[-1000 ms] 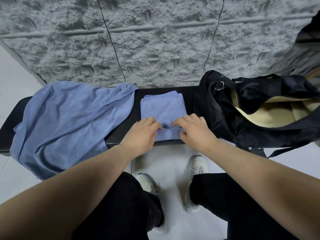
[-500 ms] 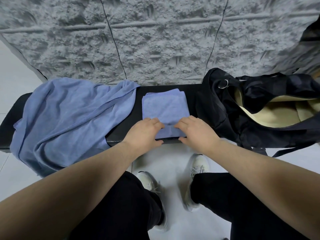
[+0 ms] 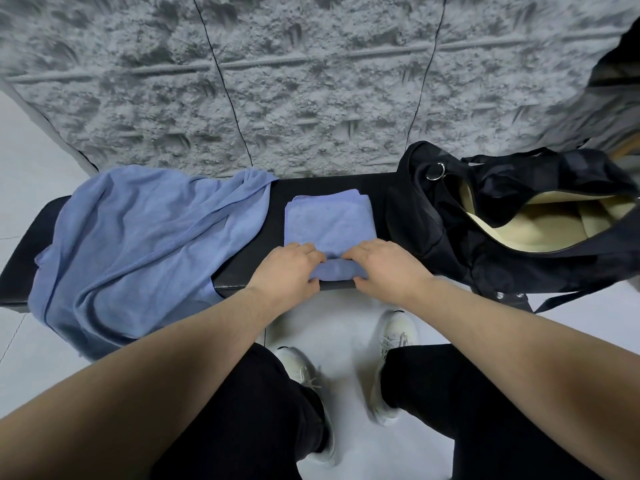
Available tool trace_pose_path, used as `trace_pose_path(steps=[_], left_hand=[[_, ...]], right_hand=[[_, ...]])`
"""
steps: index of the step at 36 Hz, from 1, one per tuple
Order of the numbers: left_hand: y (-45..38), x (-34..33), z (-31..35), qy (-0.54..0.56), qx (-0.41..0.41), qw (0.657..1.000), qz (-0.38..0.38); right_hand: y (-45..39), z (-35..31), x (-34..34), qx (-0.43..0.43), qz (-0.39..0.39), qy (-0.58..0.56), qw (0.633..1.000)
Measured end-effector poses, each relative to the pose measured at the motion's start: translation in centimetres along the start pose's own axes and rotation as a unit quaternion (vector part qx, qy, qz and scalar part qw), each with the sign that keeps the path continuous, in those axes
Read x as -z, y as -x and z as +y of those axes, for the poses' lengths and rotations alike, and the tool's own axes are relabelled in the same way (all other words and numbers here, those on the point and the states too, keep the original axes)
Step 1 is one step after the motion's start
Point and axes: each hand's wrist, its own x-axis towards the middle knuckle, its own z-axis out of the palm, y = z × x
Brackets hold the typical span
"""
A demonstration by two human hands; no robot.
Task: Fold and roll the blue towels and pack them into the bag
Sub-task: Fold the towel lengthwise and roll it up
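Now both hands (image 3: 289,268) (image 3: 384,268) roll folded towel (image 3: 329,223).

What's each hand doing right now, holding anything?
Left hand: fingers curled over the rolled near edge of the folded blue towel, gripping it.
Right hand: same, gripping the roll's right side.

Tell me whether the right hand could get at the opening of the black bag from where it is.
Probably yes. The right hand grips the near rolled edge of the folded towel, and the black bag lies right beside it on the bench, mouth gaping open. Nothing stands between them.
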Motion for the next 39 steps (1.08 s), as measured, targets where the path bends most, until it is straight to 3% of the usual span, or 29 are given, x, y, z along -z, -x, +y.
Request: trace_pose_path(steps=[12, 18, 21, 27, 32, 39], left_hand=[[0.5, -0.5, 0.3, 0.064, 0.04, 0.997, -0.002], [0.1, -0.6, 0.2, -0.005, 0.046, 0.999, 0.023], [0.1, -1.1, -0.2, -0.001, 0.031, 0.998, 0.046], [0.0, -0.8, -0.5, 0.065, 0.021, 0.995, 0.068], [-0.3, -0.6, -0.9, 0.088, 0.023, 0.992, 0.09], [-0.5, -0.6, -1.1, 0.084, 0.0, 0.983, 0.16]], right_hand=[[0.9, -0.6, 0.3, -0.032, -0.017, -0.038, 0.999], [0.1, -0.5, -0.2, -0.036, 0.045, 0.018, 0.998], [-0.2, -0.5, -0.3, -0.044, 0.036, 0.026, 0.998], [-0.4, -0.1, 0.2, -0.064, 0.023, -0.074, 0.995], [-0.5, 0.3, 0.3, -0.076, 0.03, -0.094, 0.992], [-0.9, -0.2, 0.0, -0.025, 0.061, 0.012, 0.998]])
